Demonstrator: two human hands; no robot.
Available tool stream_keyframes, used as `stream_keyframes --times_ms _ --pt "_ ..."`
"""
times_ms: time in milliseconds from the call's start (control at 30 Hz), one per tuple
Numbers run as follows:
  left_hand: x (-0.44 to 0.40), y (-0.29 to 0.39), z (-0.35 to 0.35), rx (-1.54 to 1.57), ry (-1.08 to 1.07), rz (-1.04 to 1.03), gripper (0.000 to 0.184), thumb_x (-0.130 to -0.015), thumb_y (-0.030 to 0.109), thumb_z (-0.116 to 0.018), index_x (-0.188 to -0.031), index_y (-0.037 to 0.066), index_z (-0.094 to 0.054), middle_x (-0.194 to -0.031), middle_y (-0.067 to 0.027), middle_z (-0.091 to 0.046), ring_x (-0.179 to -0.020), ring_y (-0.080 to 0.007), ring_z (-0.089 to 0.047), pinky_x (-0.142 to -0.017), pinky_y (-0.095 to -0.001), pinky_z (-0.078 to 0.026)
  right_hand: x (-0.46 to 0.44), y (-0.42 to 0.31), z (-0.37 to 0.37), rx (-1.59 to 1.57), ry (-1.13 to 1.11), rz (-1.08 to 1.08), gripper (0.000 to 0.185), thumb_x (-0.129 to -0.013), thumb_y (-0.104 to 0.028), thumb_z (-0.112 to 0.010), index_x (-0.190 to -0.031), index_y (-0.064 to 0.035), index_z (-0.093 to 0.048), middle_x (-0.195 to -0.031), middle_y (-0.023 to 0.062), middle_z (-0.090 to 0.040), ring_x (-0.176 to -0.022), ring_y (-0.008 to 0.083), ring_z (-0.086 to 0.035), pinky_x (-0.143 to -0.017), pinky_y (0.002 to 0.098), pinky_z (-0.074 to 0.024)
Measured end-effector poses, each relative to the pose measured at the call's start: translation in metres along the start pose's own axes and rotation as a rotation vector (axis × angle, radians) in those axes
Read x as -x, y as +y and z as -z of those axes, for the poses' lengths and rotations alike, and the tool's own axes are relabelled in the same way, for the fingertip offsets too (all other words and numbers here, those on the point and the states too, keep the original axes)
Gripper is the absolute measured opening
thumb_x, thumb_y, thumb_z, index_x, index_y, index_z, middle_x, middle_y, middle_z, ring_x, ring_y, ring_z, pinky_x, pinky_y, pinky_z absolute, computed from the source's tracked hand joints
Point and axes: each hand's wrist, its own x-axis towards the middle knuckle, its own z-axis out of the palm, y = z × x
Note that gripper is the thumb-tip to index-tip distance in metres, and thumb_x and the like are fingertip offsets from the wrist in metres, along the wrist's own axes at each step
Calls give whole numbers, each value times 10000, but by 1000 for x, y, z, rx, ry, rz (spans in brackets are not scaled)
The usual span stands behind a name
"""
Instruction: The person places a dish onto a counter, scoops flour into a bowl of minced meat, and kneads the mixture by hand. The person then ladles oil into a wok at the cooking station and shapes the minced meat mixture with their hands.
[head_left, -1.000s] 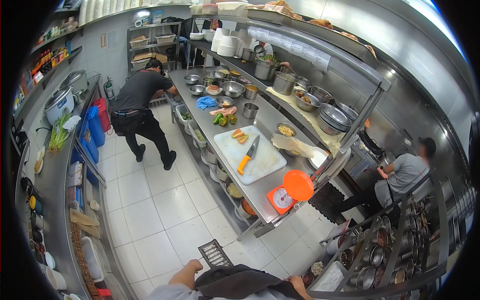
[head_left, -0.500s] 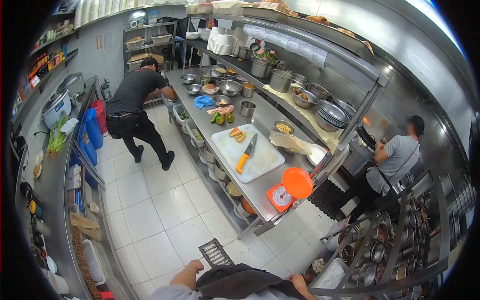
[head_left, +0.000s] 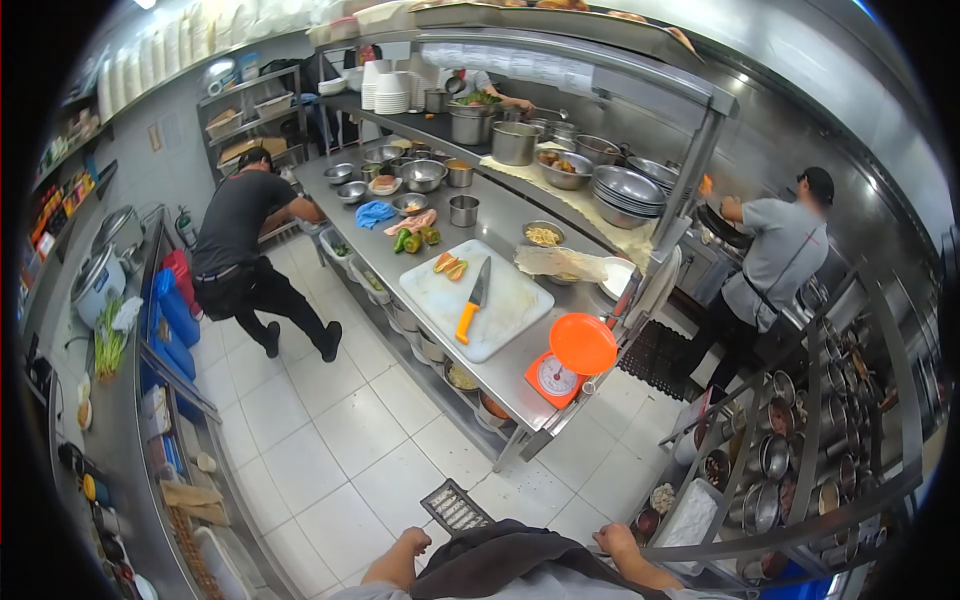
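Observation:
Low in the view, my left hand (head_left: 414, 541) hangs with its fingers curled in, close above the floor drain (head_left: 457, 507); what it holds, if anything, is hidden. My right hand (head_left: 616, 540) is also curled, right of the dark apron (head_left: 500, 560), near the rack of pans; its fingertips are too small to make out. Neither hand touches the steel table (head_left: 490, 215). On that table lies a white cutting board (head_left: 520, 300) with an orange-handled knife (head_left: 473, 300) and cut pepper pieces (head_left: 450, 266). An orange scale (head_left: 556, 377) stands at the table's near corner.
A person in dark clothes (head_left: 235, 225) bends at the table's far left end. Another person in grey (head_left: 780, 260) works at the stove with a pan (head_left: 722, 228). A rack of pans (head_left: 800, 450) stands at right, a counter (head_left: 120, 430) at left. White tiles (head_left: 310, 470) cover the floor.
The view has turned and shifted, so the table sits further left. My right hand shows more fully, lifted beside the apron. The person at the stove stands more upright, an arm over the pan.

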Motion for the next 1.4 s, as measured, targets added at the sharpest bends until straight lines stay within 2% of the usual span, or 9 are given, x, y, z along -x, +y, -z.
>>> stream_keyframes --times_ms 200,300,367,567,767,867,933,1067,1400 --pt "0 54 35 311 22 -159 158 -826 165 -595 -755 34 -647 -774 -105 -671 -646 -214 -662 -517 -336 -527 7 5 -3 -45 24 -87 319 -803 -390 -596 -868 -107 -727 -872 167 -675 -871 365 -633 -834 437 -494" --pt "-8 130 91 243 397 -486 150 -791 196 -623 -765 54 -664 -709 -80 -660 -666 -166 -637 -607 -307 -503 7 19 -14 -54 -28 -147 316 -803 -391 -602 -877 -111 -728 -896 170 -672 -887 362 -631 -839 439 -493" --pt "112 232 148 765 400 -802 177 -842 227 -611 -783 62 -638 -649 -49 -621 -580 -126 -566 -523 -278 -438 11 35 -25 -24 -39 -133 313 -802 -394 -606 -884 -118 -730 -900 171 -671 -890 364 -630 -843 439 -493" --pt "354 463 295 584 653 -1555 200 -883 197 -584 -924 8 -637 -668 -25 -596 -577 -87 -537 -519 -228 -410 -10 76 -49 -132 -59 -225 320 -789 -356 -586 -865 -77 -721 -911 172 -672 -901 349 -640 -844 450 -496" --pt "440 663 382 -57 1225 -1439 247 -832 180 -587 -982 15 -692 -699 -71 -663 -648 -106 -626 -609 -271 -486 -88 116 -39 -187 81 -232 309 -757 -332 -605 -824 -52 -718 -887 185 -666 -880 373 -632 -835 450 -497" --pt "432 743 411 -253 1401 -1161 397 -762 406 -641 -945 61 -713 -865 -200 -679 -911 -304 -661 -826 -403 -495 -119 127 -13 -349 84 -320 305 -755 -326 -609 -819 -47 -715 -883 191 -662 -878 385 -625 -837 447 -496" --pt "413 799 441 -421 1429 -1027 390 -760 411 -638 -892 53 -717 -840 -199 -680 -883 -315 -664 -814 -391 -500 -134 132 2 -383 108 -361 301 -760 -324 -608 -819 -49 -715 -876 195 -660 -875 385 -624 -839 444 -496" --pt "403 848 460 -931 1042 -975 284 -744 322 -647 -733 41 -680 -696 -168 -649 -705 -303 -654 -659 -378 -511 -137 148 1 -363 339 -385 323 -769 -350 -609 -757 -43 -709 -733 163 -667 -756 334 -654 -759 400 -522" --pt "389 881 484 -517 372 -1343 223 -842 274 -601 -761 69 -635 -641 -32 -589 -549 -180 -574 -534 -336 -459 -39 58 -78 -577 216 -962 282 -777 -272 -595 -823 -13 -695 -921 204 -660 -892 380 -631 -846 471 -485"
